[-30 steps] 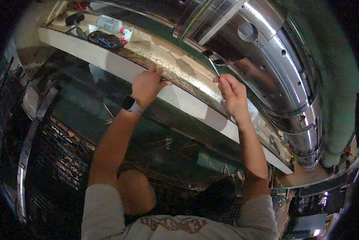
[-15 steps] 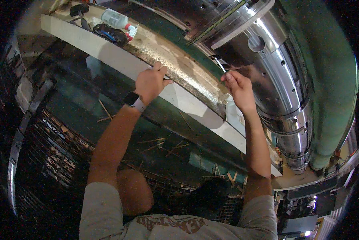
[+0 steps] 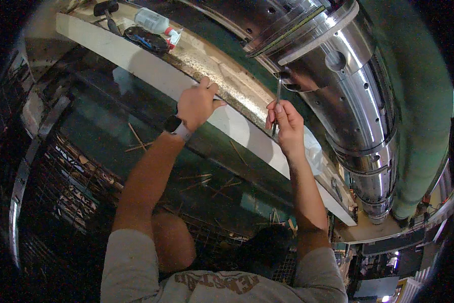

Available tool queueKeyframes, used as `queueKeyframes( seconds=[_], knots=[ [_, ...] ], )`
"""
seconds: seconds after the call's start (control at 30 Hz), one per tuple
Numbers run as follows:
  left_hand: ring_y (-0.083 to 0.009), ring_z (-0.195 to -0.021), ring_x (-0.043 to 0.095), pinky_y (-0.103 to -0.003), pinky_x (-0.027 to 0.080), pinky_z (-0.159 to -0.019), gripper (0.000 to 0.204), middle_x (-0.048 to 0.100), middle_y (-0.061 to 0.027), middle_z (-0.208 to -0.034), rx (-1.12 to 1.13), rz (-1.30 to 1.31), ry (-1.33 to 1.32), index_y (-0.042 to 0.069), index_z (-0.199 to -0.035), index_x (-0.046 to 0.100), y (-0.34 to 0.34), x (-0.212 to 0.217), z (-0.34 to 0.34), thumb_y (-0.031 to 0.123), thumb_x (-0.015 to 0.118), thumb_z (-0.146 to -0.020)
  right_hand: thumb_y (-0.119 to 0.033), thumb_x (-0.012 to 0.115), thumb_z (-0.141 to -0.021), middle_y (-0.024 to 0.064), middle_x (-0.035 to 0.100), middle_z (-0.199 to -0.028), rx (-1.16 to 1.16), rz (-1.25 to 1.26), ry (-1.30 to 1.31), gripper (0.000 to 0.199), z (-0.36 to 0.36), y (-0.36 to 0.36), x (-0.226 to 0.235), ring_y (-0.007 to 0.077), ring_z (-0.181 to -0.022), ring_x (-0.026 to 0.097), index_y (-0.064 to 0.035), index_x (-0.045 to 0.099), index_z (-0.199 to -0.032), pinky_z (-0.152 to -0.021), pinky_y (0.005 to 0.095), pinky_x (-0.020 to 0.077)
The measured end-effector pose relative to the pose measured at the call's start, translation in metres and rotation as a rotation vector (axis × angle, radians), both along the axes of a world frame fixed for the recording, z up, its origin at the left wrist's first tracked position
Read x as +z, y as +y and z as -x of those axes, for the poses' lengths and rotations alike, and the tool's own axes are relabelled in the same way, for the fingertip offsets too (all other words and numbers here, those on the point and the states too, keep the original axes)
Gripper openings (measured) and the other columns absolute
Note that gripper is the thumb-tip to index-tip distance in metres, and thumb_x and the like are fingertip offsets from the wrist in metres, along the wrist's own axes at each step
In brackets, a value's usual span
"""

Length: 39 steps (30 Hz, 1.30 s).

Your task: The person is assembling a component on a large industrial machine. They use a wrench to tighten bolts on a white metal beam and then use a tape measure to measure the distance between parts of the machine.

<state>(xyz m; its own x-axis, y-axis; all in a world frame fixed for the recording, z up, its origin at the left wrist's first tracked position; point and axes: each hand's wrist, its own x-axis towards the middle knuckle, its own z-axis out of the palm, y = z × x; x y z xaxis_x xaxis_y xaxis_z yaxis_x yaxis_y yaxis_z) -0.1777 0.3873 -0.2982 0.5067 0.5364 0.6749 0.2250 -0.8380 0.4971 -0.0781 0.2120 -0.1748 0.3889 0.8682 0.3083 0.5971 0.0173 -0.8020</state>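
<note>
Head view:
- Two hands are showing, both the person's own, coming up from the lower edge on bare forearms.
- The left hand [image 3: 196,103], a dark watch [image 3: 174,124] on its wrist, is curling its fingers shut over the edge of the long pale counter [image 3: 136,60] near the frame's centre.
- The right hand [image 3: 286,122] is pinching one thin metal tool [image 3: 278,98], fingers clamped around its lower part; the tool is standing nearly upright, its top reaching the one large polished steel cylinder [image 3: 348,86] at the upper right.
- At the upper left, on the counter, are lying one clear plastic bottle [image 3: 153,21] with a red cap and one dark bundle [image 3: 146,39] just beside it.
- Several thin wooden splinters [image 3: 136,141] are lying scattered on the dark green surface below.
- Compared with half a second ago, the right hand is sitting lower and the tool is now showing clearly; the left hand is keeping its grip on the counter edge.
</note>
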Motion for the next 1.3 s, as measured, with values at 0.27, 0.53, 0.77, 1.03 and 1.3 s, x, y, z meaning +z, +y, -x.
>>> queueKeyframes(
  seconds=[0.27,0.53,0.77,1.03,1.3],
  knots=[
    [-0.0312,-0.068,0.059,-0.04,0.047,-0.056,0.037,0.05,-0.0105,-0.088,0.001,0.009,-0.038,0.007,-0.085,0.054,0.001,-0.005,0.0,0.035,0.069,-0.067,-0.007,0.051,-0.086,0.0068,0.049,-0.1,-0.032,-0.38,-0.471,0.012,0.025,-0.01,0.03,0.0155,-0.096,0.045,0.0003,0.056,-0.093,-0.088,0.0276,0.0332],
    [-0.0302,-0.068,0.058,-0.04,0.047,-0.056,0.037,0.05,-0.0103,-0.088,0.01,0.028,-0.026,0.007,-0.085,0.054,-0.001,-0.002,0.001,0.034,0.07,-0.066,0.002,0.047,-0.086,0.0126,0.055,-0.104,-0.045,-0.463,-0.519,0.013,0.028,0.01,0.047,0.0145,-0.081,0.057,-0.0003,0.048,-0.099,-0.067,0.0241,0.0468],
    [-0.0299,-0.071,0.059,-0.039,0.048,-0.057,0.036,0.05,-0.0096,-0.088,0.003,0.042,-0.03,0.007,-0.086,0.055,-0.001,-0.002,0.002,0.034,0.07,-0.067,0.003,0.053,-0.082,0.0118,0.059,-0.096,-0.21,-0.388,-0.645,0.015,0.02,0.022,0.039,0.0173,-0.077,0.06,-0.0025,0.054,-0.095,-0.071,0.0271,0.0483],
    [-0.0304,-0.068,0.059,-0.041,0.048,-0.056,0.041,0.05,-0.0095,-0.09,0.002,0.005,-0.016,0.007,-0.092,0.054,0.003,-0.003,0.004,0.039,0.066,-0.069,-0.001,0.066,-0.073,0.0103,0.056,-0.079,-0.362,-0.505,-0.964,0.014,0.019,0.046,0.035,0.0219,-0.071,0.057,-0.0023,0.055,-0.082,-0.067,0.0278,0.0455],
    [-0.0314,-0.07,0.059,-0.041,0.049,-0.057,0.044,0.05,-0.0099,-0.095,-0.01,0.051,0.045,0.008,-0.096,0.055,0.001,-0.002,0.005,0.041,0.066,-0.069,0.003,0.051,-0.085,0.0122,0.054,-0.092,-0.069,-0.645,-0.76,0.013,0.013,0.036,0.033,0.0141,-0.078,0.055,0.0003,0.045,-0.095,-0.066,0.0237,0.0464]
  ],
)
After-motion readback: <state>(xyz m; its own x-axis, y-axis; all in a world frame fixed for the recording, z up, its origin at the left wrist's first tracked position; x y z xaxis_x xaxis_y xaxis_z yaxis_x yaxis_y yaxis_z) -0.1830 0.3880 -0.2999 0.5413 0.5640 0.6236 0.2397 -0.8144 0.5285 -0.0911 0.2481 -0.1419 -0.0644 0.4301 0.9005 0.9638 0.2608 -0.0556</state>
